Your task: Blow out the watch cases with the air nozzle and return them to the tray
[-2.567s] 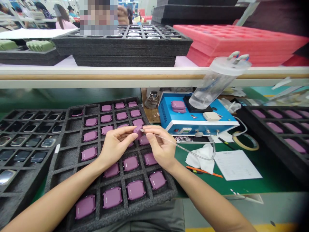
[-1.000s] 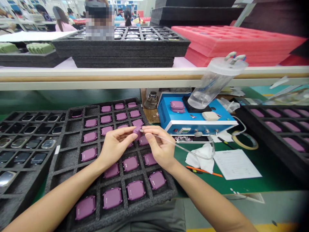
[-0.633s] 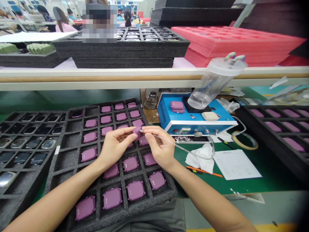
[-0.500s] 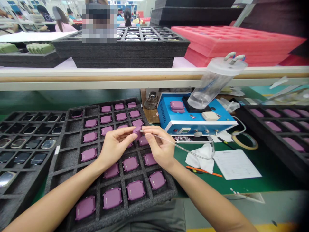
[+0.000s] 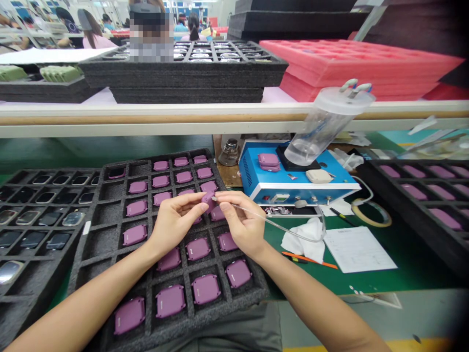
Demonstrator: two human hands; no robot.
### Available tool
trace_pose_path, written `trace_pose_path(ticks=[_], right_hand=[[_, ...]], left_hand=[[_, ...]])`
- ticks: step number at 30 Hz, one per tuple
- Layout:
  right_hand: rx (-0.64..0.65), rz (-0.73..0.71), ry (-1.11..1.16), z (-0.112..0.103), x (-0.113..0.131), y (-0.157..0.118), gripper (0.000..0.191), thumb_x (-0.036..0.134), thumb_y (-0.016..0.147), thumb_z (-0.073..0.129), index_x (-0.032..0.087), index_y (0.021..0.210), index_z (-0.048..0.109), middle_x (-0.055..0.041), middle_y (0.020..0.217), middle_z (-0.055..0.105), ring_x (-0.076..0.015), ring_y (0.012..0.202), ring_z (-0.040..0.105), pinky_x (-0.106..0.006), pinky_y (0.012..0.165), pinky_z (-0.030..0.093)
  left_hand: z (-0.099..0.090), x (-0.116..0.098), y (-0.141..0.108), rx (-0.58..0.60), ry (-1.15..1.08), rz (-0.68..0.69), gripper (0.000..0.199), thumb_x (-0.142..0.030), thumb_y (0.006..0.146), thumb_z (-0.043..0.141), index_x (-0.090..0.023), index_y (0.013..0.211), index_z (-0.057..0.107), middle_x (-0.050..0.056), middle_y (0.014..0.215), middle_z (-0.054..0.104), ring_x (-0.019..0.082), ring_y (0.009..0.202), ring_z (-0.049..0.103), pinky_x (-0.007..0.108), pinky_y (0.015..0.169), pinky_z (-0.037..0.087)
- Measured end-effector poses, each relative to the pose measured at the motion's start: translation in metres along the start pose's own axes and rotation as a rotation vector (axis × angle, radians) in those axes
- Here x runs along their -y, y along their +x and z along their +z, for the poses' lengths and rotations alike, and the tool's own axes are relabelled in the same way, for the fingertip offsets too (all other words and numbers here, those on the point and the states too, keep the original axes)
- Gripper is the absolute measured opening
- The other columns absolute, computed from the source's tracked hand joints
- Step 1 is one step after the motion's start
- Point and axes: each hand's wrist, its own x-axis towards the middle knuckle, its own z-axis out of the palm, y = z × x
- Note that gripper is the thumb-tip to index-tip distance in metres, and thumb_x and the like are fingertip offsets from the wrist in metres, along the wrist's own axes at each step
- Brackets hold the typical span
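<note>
"A bright workroom, several people (image 5: 95,40) in the background: what stands ahead of you?"

"A long white shelf (image 5: 234,109) crosses above my green bench (image 5: 414,271), carrying stacked black foam trays (image 5: 183,73) and, to their right, stacked bright red foam trays (image 5: 351,63)."

"And what are you holding?"

"My left hand (image 5: 176,222) holds a small, rounded purple case (image 5: 207,197) above a dark grey, grid-celled foam tray (image 5: 98,243), thumb and forefinger clamped on it. My right hand (image 5: 246,222) faces it, fingers pinched together on the end of a thin, clear, flexible tube (image 5: 289,232). The tube's pale tip sits at the case's edge; whether it reaches inside, I cannot tell."

"What lies around them?"

"Rows of similar purple cases (image 5: 205,288) lie in the cells beneath my hands. In a black, grid-celled foam tray (image 5: 31,283) to the left are dark, square-faced pieces (image 5: 59,240)."

"And on the other side?"

"The tube runs over a crumpled white cloth (image 5: 302,244) and loops up toward a blue, box-shaped machine (image 5: 252,167). On top, a clear plastic cylinder (image 5: 315,129), leaning right in view, stands near two stacked purple cases (image 5: 268,161). An orange stick (image 5: 320,263) lies beside the cloth; a white printed sheet (image 5: 359,249) lies to its right, near a pale yellow roll of tape (image 5: 384,221)."
</note>
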Motion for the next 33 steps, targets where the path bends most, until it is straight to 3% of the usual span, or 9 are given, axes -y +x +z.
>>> trace_pose_path(ticks=[22,29,33], right_hand=[[0.003,-0.007,0.011,0.0002,-0.0007,-0.0014,0.014,0.019,0.096,0.064,0.026,0.101,0.075,-0.0042,0.104,0.078,-0.0193,0.098,0.074,-0.036,0.091,0.06],[-0.003,-0.021,0.001,0.0003,-0.0015,0.0003,0.014,0.017,0.096,0.065,0.025,0.101,0.075,-0.0043,0.103,0.078,-0.0184,0.098,0.074,-0.035,0.09,0.06],[0.006,-0.016,-0.007,-0.0015,0.0012,-0.0038,0.014,0.018,0.096,0.065,0.025,0.1,0.076,-0.0045,0.102,0.078,-0.0192,0.098,0.074,-0.036,0.089,0.061]], left_hand=[[0.0003,0.0005,0.0001,-0.022,0.024,0.001,0.038,-0.041,0.07,0.088,-0.016,0.098,0.084,0.009,0.093,0.083,0.023,0.077,0.078,0.029,0.064,0.064],[-0.0017,0.0037,0.0019,0.007,0.015,0.004,0.038,-0.04,0.072,0.087,-0.015,0.101,0.083,0.01,0.095,0.083,0.023,0.08,0.078,0.03,0.068,0.064],[0.0003,0.0065,-0.0035,0.02,0.066,0.032,0.035,-0.036,0.079,0.081,-0.014,0.105,0.081,0.011,0.101,0.082,0.024,0.087,0.078,0.031,0.078,0.063]])
